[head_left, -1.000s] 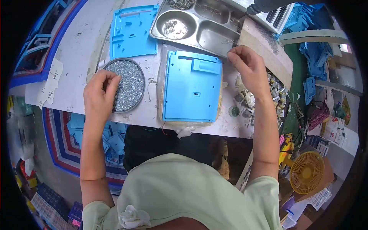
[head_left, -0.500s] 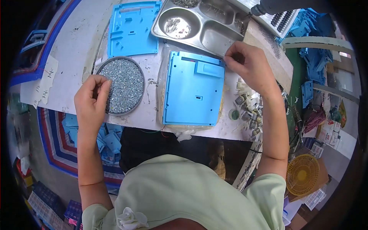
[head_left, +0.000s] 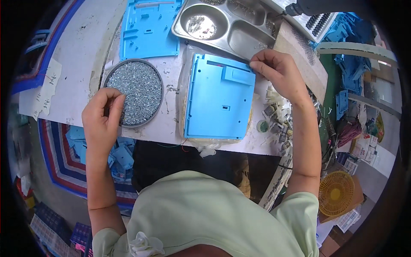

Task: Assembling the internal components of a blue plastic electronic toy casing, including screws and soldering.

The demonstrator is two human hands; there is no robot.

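Observation:
A light-blue plastic cover (head_left: 218, 103), with a raised rectangular block and a small slot, lies on a plastic-wrapped pad on the bench. At its upper right corner, my right hand (head_left: 280, 75) pinches thumb and forefinger together; whatever sits between them is too small to make out. My left hand (head_left: 102, 113) is closed in a pinch over the lower left rim of a round grey dish (head_left: 159, 81), which is full of small silver screws (head_left: 139, 88). What the left fingertips hold, if anything, is hidden.
A second blue cover (head_left: 150, 38) lies behind the dish. At the back stands a compartmented metal tray (head_left: 205, 40) with small metal parts, a power screwdriver (head_left: 293, 9) beside it. Small white and grey parts (head_left: 278, 115) and a little green-filled pot (head_left: 262, 126) lie on the right.
The bench things sit slightly shifted in the picture. My right fingertips have come together against the cover's upper right corner. My left hand keeps its pinch by the dish.

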